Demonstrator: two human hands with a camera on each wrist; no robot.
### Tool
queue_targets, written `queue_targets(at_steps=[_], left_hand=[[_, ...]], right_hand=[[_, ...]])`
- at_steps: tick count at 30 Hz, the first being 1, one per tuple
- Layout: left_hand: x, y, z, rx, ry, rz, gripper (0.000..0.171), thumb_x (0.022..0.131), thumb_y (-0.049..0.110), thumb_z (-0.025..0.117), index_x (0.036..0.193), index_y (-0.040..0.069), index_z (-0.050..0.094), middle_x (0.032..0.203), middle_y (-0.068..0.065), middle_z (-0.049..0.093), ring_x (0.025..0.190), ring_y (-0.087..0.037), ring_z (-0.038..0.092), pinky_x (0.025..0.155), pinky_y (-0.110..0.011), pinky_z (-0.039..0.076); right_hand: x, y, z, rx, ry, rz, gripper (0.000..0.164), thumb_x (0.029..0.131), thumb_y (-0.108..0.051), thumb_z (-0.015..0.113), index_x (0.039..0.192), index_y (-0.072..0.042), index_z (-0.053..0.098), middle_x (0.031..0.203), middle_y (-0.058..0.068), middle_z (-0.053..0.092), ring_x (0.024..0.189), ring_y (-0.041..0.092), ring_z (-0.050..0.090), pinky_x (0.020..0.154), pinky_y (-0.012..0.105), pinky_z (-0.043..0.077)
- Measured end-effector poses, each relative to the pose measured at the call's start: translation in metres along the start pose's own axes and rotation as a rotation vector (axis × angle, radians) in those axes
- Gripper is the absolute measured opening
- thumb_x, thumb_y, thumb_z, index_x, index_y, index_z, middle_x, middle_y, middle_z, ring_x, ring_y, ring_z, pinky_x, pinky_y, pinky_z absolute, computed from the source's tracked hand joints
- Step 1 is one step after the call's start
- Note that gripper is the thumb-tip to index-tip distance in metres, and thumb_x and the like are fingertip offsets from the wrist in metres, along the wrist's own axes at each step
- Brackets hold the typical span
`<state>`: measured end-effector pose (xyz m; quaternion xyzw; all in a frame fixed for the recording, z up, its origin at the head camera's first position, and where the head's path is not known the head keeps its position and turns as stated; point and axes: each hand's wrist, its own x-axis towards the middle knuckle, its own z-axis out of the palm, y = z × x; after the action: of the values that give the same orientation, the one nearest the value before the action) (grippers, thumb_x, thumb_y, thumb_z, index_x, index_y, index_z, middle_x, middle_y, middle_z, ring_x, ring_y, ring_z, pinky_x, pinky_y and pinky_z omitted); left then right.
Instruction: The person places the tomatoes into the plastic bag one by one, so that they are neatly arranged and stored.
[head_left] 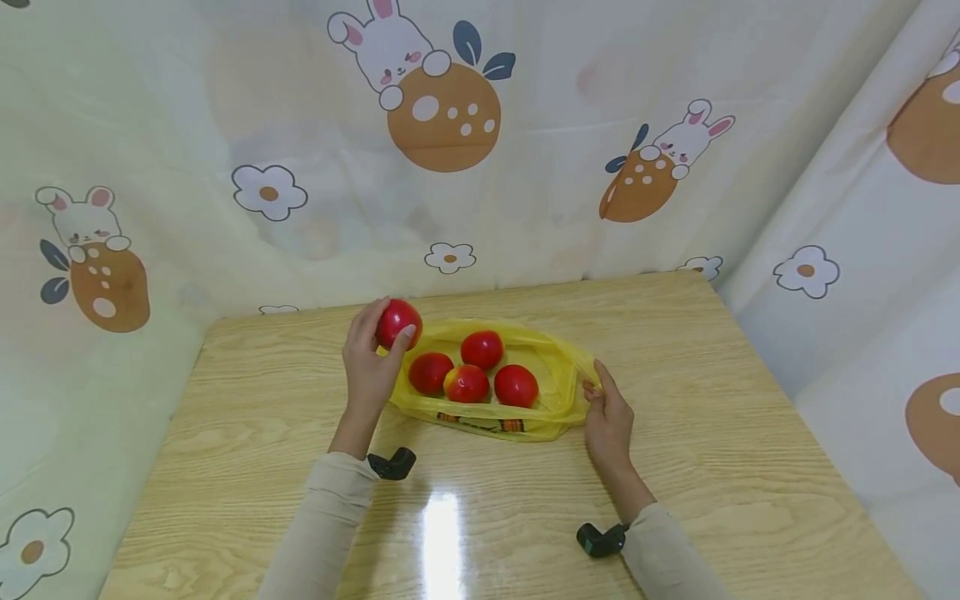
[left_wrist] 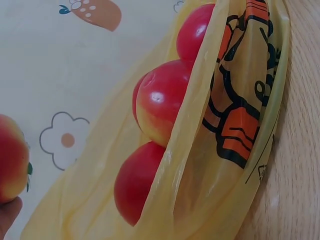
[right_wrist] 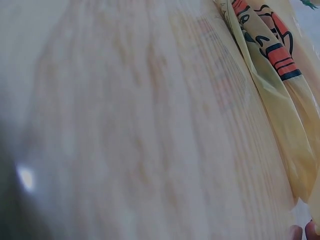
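Observation:
In the head view my left hand (head_left: 370, 358) holds a red apple (head_left: 399, 323) between fingers and thumb, above the left end of a yellow plastic bag (head_left: 480, 427). The left wrist view shows this apple (left_wrist: 12, 157) at its left edge, with yellow patches and a bit of green leaf. Several more red apples (head_left: 516, 385) lie inside the bag, whose mouth is spread wide. At the bag's right end, my right hand (head_left: 609, 417) pinches the edge of the plastic. Only its fingertips (right_wrist: 311, 231) show in the right wrist view's lower corner.
The bag lies on a wood-grain table (head_left: 720, 433), towards its back edge. A pale curtain (head_left: 540, 167) with rabbit and flower prints hangs behind and at both sides. Small black devices (head_left: 602, 540) sit at both wrists.

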<state>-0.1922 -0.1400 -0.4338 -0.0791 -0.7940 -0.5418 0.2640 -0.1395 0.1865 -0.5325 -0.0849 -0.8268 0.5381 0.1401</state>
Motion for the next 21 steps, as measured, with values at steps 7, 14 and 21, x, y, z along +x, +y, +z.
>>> queue_targets(at_steps=[7, 14, 21], left_hand=[[-0.0018, 0.0012, 0.0028, -0.011, -0.015, -0.017, 0.05, 0.088, 0.014, 0.073, 0.134, 0.006, 0.057, 0.137, -0.015, 0.053, 0.124, -0.032, 0.054, 0.096, -0.052, 0.051], [-0.0051, 0.0041, 0.0072, -0.002, -0.037, -0.02, 0.048, 0.089, 0.012, 0.072, 0.134, 0.007, 0.056, 0.138, -0.014, 0.052, 0.124, -0.032, 0.054, 0.096, -0.05, 0.051], [-0.0068, 0.0054, 0.0103, 0.012, -0.053, -0.018, 0.048, 0.09, 0.015, 0.071, 0.134, 0.007, 0.056, 0.138, -0.014, 0.052, 0.124, -0.033, 0.054, 0.097, -0.05, 0.051]], right_hand=[[0.0006, 0.0005, 0.0002, 0.0, 0.001, 0.017, 0.051, 0.101, 0.004, 0.036, 0.15, -0.011, 0.04, 0.129, 0.022, 0.062, 0.116, 0.033, 0.062, 0.098, 0.03, 0.048], [-0.0007, -0.0005, -0.0005, 0.01, -0.012, 0.037, 0.051, 0.102, 0.001, 0.036, 0.151, -0.013, 0.038, 0.13, 0.021, 0.061, 0.118, 0.033, 0.062, 0.103, 0.041, 0.046], [-0.0002, 0.0023, -0.0008, 0.008, -0.01, 0.022, 0.052, 0.101, 0.002, 0.035, 0.151, -0.012, 0.037, 0.131, 0.021, 0.061, 0.118, 0.033, 0.062, 0.103, 0.042, 0.045]])
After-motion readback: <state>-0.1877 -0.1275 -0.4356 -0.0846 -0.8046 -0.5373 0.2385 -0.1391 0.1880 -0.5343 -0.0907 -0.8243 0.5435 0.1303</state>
